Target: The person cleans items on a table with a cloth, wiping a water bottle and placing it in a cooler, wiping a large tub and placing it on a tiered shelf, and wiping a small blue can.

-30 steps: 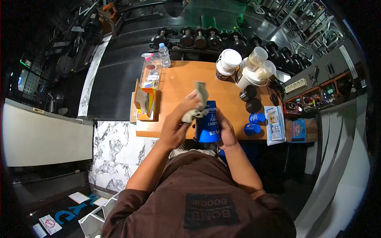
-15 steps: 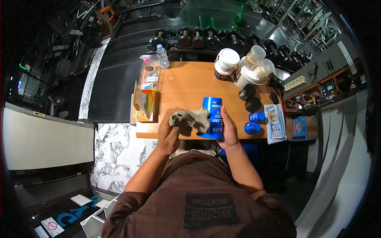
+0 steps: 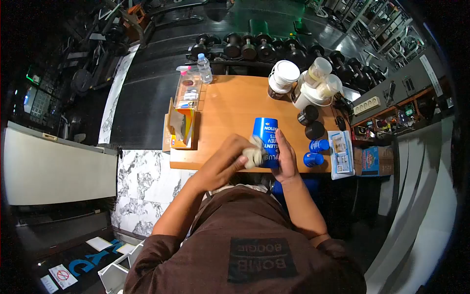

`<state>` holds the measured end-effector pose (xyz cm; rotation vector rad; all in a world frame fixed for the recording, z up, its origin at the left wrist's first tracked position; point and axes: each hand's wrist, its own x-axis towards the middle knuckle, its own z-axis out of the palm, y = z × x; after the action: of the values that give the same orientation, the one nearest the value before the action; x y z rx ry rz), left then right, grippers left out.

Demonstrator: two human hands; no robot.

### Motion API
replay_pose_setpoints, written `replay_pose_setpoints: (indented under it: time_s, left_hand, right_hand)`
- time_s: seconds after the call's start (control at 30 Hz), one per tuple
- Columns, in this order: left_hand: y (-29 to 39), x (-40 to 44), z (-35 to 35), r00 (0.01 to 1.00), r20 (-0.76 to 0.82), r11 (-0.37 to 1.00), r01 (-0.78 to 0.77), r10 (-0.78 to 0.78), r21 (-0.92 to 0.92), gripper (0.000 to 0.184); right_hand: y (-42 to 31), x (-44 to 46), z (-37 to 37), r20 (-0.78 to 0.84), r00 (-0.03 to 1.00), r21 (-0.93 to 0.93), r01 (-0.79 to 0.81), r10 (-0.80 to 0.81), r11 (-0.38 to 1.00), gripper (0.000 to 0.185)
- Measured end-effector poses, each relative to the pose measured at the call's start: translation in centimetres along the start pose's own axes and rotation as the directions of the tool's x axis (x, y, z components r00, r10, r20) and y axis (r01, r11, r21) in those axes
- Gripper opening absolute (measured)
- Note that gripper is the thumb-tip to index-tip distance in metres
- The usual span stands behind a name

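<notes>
A blue container [image 3: 267, 134] with white lettering is held over the near edge of the wooden table [image 3: 230, 105]. My right hand [image 3: 286, 157] grips it from the right side, with the fingers partly hidden behind it. In my left hand [image 3: 227, 159] is a crumpled pale cloth [image 3: 254, 154], pressed against the container's lower left side. Two smaller blue jars [image 3: 313, 159] lie to the right on the table, beside two black lids or jars [image 3: 314, 130].
White tubs [image 3: 284, 76] and clear-lidded containers [image 3: 329, 85] stand at the back right. At the left are a tissue box [image 3: 182, 128], a clear tray [image 3: 189, 90] and a water bottle [image 3: 204, 68]. A booklet [image 3: 341, 154] lies at the right edge.
My left hand has moved right, bringing the cloth from across the container's left edge onto its lower side. The container has shifted slightly right and up, still in my right hand.
</notes>
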<state>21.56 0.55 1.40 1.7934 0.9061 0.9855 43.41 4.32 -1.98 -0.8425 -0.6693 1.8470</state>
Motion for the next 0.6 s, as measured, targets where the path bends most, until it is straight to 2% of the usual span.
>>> replay_pose_setpoints:
  time_s: [0.03, 0.07, 0.1, 0.17, 0.23, 0.27, 0.3, 0.37, 0.4, 0.47, 0.5, 0.6]
  left_hand:
    - [-0.2, 0.0, 0.0, 0.995, -0.088, 0.999, 0.033, -0.036, -0.036, 0.028]
    - [-2.0, 0.0, 0.7, 0.97, -0.22, 0.965, 0.047, -0.106, -0.256, 0.025]
    - [-2.0, 0.7, 0.1, 0.956, -0.289, 0.985, -0.007, -0.043, -0.17, 0.023]
    - [-1.0, 1.5, -0.2, 0.941, -0.331, 0.982, -0.002, -0.062, -0.189, 0.022]
    - [-0.7, 1.9, -0.1, 0.966, -0.258, 0.999, -0.024, 0.029, 0.021, 0.021]
    - [-0.8, 1.9, 0.2, 0.959, -0.269, 0.995, -0.075, 0.09, 0.064, 0.023]
    - [-0.5, 1.4, 0.5, 0.977, -0.211, 0.999, 0.027, -0.031, -0.021, 0.024]
    - [-0.3, 1.1, 0.5, 0.998, -0.053, 0.999, -0.042, 0.044, 0.034, 0.025]
    - [-0.1, 1.0, 0.2, 0.998, -0.049, 0.999, -0.041, 0.042, 0.031, 0.025]
    - [0.3, 0.8, -0.7, 0.986, 0.158, 0.998, -0.038, 0.046, -0.054, 0.023]
    - [0.1, 0.7, -1.0, 0.986, 0.159, 0.998, -0.037, 0.046, -0.056, 0.023]
    - [-1.0, 0.7, -1.4, 0.991, -0.135, 0.995, -0.015, 0.002, -0.096, 0.017]
  right_hand:
    - [-0.1, -0.2, 0.4, -0.001, 1.0, 0.001, 0.0, 0.0, 1.0, 0.046]
    - [-0.3, -0.6, 0.9, 0.053, 0.998, 0.014, -0.03, 0.029, 0.999, 0.048]
    - [-0.3, -0.8, 1.3, 0.107, 0.993, 0.025, -0.06, 0.057, 0.998, 0.051]
    - [1.5, -0.1, 0.1, 0.099, 0.993, -0.018, -0.054, 0.056, 0.998, 0.053]
    - [2.1, 0.1, 0.1, 0.117, 0.992, 0.033, -0.053, 0.049, 0.998, 0.054]
    - [2.1, 0.1, 0.1, 0.1, 0.993, 0.064, -0.065, 0.058, 0.996, 0.049]
    - [1.8, 0.1, 0.0, 0.1, 0.993, 0.065, -0.065, 0.059, 0.996, 0.049]
    - [1.1, 0.0, -0.3, 0.048, 0.998, 0.029, -0.037, 0.036, 0.999, 0.045]
    - [0.7, 0.0, -0.5, 0.083, 0.996, 0.027, -0.041, 0.039, 0.999, 0.042]
    - [0.7, 0.0, -0.7, 0.057, 0.998, 0.015, -0.034, 0.033, 0.999, 0.043]
    - [0.7, 0.0, -0.6, 0.038, 0.999, 0.0, -0.027, 0.027, 1.0, 0.044]
    - [0.8, -0.5, -0.2, 0.075, 0.995, 0.014, -0.072, 0.07, 0.997, 0.047]
